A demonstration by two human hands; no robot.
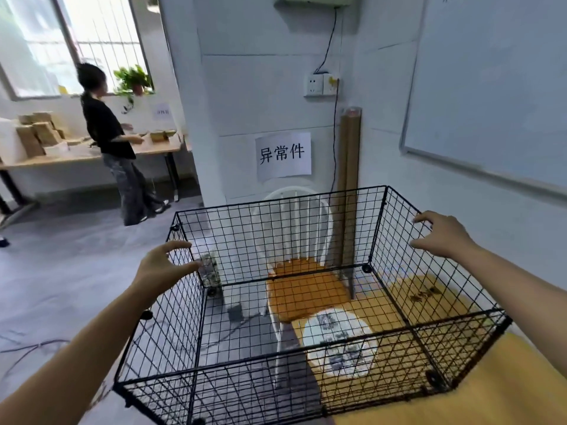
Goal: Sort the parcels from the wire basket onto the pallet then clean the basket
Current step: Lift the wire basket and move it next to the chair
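The black wire basket (306,228) stands in front of me, partly on a yellow table (506,388) and partly jutting past its left edge. My left hand (162,266) is at the rim of the left wall, fingers and thumb spread on either side of the wire. At the rim of the right wall, my right hand (441,233) is spread the same way. A small blurred packet (211,271) stands at the far left corner. Seen through the mesh is a white roundish item with dark print (337,342); I cannot tell whether it lies in or under the basket.
A white chair with an orange seat (302,289) stands just behind the basket. Against the wall lean cardboard tubes (348,179), beside a paper sign (283,156). A whiteboard (491,87) hangs at right. Far left, a person (110,139) works at a table with cardboard boxes (36,133). Cables cross the floor.
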